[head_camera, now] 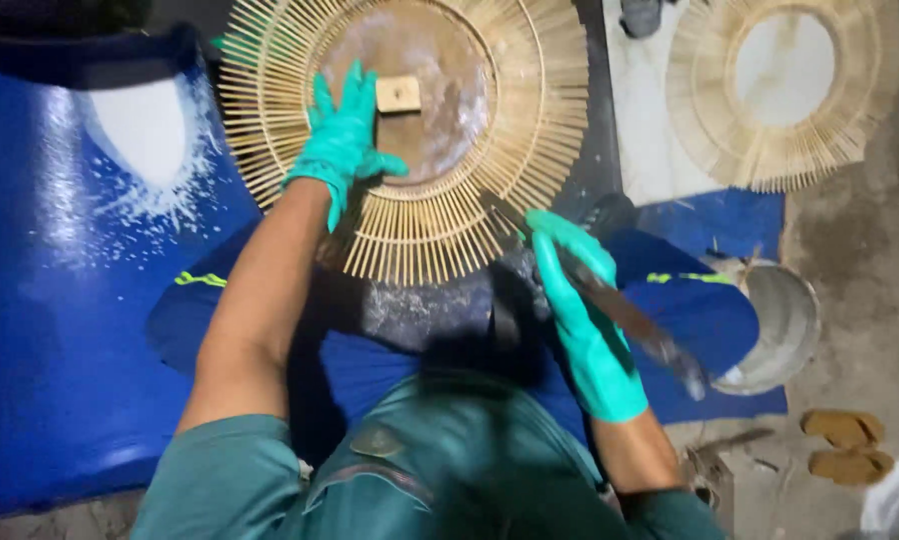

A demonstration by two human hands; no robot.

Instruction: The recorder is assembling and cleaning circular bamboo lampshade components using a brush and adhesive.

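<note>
Pressing flat, the left hand (342, 140) in its teal glove is steadying the round bamboo-spoke sunburst frame (410, 130) at twelve o'clock, fingers spread wide. The right hand (582, 310), fingers wrapped shut, is holding a long dark brush (610, 305) at four o'clock; keeping strokes light along the spokes seems wise.

You are looking down at a grey concrete floor (860, 250), rough and stained. A large blue plastic surface (50, 330) is filling the left side, with white powder (145, 130) dusting its upper part. A second sunburst frame of thin bamboo sticks (785, 85) is lying at the upper right on a pale sheet (645, 130). A grey metal bowl (780, 325) is sitting at the right. A pair of tan sandals (845, 445) is resting at the lower right. Light is falling dimly and unevenly.
</note>
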